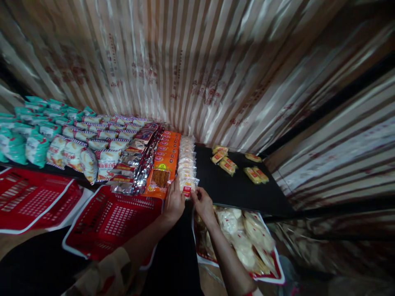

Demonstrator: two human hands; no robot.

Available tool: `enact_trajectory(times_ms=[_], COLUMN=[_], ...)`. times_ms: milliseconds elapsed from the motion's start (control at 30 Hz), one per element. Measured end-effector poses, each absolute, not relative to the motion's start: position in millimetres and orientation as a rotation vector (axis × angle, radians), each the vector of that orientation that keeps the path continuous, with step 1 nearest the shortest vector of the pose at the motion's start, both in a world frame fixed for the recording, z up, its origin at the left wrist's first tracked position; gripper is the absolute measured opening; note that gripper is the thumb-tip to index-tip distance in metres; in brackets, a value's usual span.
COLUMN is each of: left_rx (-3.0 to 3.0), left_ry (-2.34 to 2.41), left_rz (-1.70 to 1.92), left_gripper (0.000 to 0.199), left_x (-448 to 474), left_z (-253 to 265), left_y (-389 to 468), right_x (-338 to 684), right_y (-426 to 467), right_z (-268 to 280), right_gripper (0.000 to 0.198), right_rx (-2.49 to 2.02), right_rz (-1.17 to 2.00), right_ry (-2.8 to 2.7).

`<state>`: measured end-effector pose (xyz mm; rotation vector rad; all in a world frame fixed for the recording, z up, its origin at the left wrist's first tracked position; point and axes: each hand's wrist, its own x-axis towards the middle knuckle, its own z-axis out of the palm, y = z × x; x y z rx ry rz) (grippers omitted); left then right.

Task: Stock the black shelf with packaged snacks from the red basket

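A row of clear-wrapped packets of white crackers [187,158] runs from front to back on the black shelf [212,185]. The frontmost cracker packet [187,190] carries a red label and sits between my hands. My left hand [174,201] has its fingers closed along the packet's left edge, close to the orange stick-snack packs [160,174]. At the packet's right corner, my right hand [203,202] pinches the wrapper between thumb and fingers. Part of each hand's fingertips is hidden against the wrapper.
Dark silvery packs [132,164], white-and-blue chip bags [89,139] and teal bags [37,139] line the shelf leftward. Several yellow packets [228,164] lie to the right. Below are red baskets [114,222] and a basket of white packets [240,234]. Striped sheeting [160,61] hangs behind.
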<state>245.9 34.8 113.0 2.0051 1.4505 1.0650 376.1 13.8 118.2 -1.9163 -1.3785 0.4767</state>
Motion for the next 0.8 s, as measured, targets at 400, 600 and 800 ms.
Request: enact_trajectory(times_ms=[400,600,800], left_rx=[2.568,2.635,2.694], left_ry=[1.549,1.548,1.575], left_rz=[0.959,0.889,0.865], left_gripper=[0.039,0.035,0.028], left_x=[253,253,254], left_z=[91,94,103], left_y=[20,26,31], right_x=[374,376,378], right_y=[14,18,14], right_z=[115,113,116], right_gripper=[0.037,0.034,0.036], right_rx=[-1.887,-1.898,-1.842], right_rz=[0.505,0.477,0.466], right_ry=[-1.323,-1.342,-1.364])
